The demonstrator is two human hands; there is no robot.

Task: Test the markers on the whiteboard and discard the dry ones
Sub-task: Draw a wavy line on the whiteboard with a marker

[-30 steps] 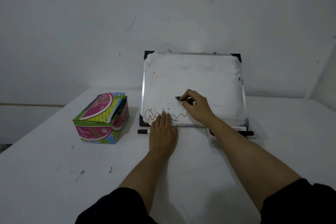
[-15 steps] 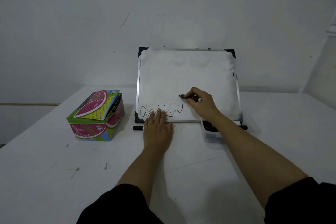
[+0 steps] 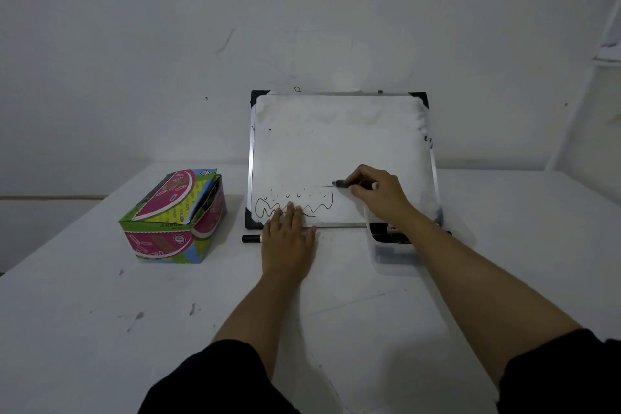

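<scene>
Testing: the right hand point(image 3: 376, 193) pinches a black marker point(image 3: 356, 184) in curled fingers, tip against the whiteboard point(image 3: 336, 144), just right of the scribbles point(image 3: 292, 205).
Just changed: over the last second the tip has travelled rightward along the whiteboard, from above the middle of the scribbles to past their right end.
Trace left: only a thin, broken, faint line point(image 3: 312, 185) shows behind the tip, far paler than the bold wavy line low on the whiteboard.
Meaning: this marker looks dry or nearly so; I judge it a candidate for discarding, though one more stroke would settle it.
Left hand: the left hand point(image 3: 289, 239) lies flat, fingers straight and together, fingertips over the whiteboard's lower edge, apparently steadying it.
Loose marker: a second black marker point(image 3: 252, 238) lies on the table point(image 3: 100, 312) just below the whiteboard's lower left corner, beside the left hand.
Marker tub: a clear plastic container point(image 3: 393, 255) with dark markers inside sits at the whiteboard's lower right corner, partly under the right forearm.
Box: a colourful cardboard box point(image 3: 174, 218) stands left of the whiteboard, flap raised; perhaps the discard spot, but I cannot tell.
</scene>
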